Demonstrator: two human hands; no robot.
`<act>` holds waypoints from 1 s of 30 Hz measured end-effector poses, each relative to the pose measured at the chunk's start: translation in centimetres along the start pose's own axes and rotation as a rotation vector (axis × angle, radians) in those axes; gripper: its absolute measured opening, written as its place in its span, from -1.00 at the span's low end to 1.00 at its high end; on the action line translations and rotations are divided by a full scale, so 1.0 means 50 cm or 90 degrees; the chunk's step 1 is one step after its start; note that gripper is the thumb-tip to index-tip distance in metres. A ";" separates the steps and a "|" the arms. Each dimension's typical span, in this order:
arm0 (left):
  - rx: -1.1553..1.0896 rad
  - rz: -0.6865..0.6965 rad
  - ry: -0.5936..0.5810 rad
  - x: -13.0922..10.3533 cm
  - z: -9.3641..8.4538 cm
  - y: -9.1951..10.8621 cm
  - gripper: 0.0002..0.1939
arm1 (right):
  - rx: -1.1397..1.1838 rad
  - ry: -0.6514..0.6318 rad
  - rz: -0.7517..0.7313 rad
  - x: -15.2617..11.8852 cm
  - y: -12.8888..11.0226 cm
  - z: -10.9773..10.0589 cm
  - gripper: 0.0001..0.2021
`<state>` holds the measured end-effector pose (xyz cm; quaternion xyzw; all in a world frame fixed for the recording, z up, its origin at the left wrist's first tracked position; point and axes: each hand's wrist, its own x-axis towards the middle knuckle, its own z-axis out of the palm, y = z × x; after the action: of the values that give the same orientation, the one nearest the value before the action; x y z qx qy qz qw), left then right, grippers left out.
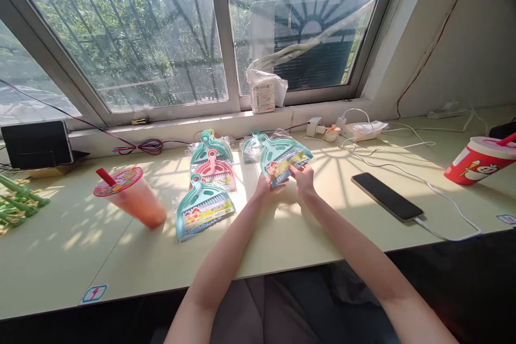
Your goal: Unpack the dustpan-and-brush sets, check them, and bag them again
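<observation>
Both my hands grip a teal mini dustpan and brush set (284, 151) in clear wrapping with a yellow label. My left hand (264, 185) is closed on its lower left edge. At the lower right edge, my right hand (303, 177) pinches it. Behind it lies another wrapped teal set (252, 146), partly covered. To the left, several wrapped sets overlap in a column: a teal one (205, 208) in front, a pink one (213, 169) in the middle, and teal (209, 146) at the back.
A lidded drink cup (137, 199) stands left of the sets. On the right, a phone (386, 196) is plugged into a white cable (447, 201), near a red cup (478, 164). Chargers (322, 128) and a tissue pack (264, 94) are by the window; a tablet (37, 144) stands far left.
</observation>
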<state>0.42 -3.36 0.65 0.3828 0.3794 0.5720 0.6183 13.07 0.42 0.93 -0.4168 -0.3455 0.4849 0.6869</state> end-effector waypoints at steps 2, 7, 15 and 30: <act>0.021 -0.043 -0.088 -0.008 0.010 -0.012 -0.29 | 0.008 0.023 -0.006 0.016 0.002 -0.011 -0.65; 0.008 -0.042 -0.066 -0.004 0.017 -0.003 -0.31 | 0.061 0.013 0.021 0.036 -0.004 -0.021 -0.64; 0.050 0.048 -0.006 -0.005 0.006 0.018 -0.35 | 0.081 -0.074 0.083 0.011 -0.005 -0.005 -0.67; 0.093 0.068 -0.008 0.000 -0.006 0.019 -0.28 | 0.003 -0.196 0.121 0.025 -0.039 -0.022 -0.80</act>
<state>-0.25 -3.30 1.40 0.4505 0.3950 0.5725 0.5597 15.14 0.99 2.32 -0.3667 -0.4043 0.6063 0.5783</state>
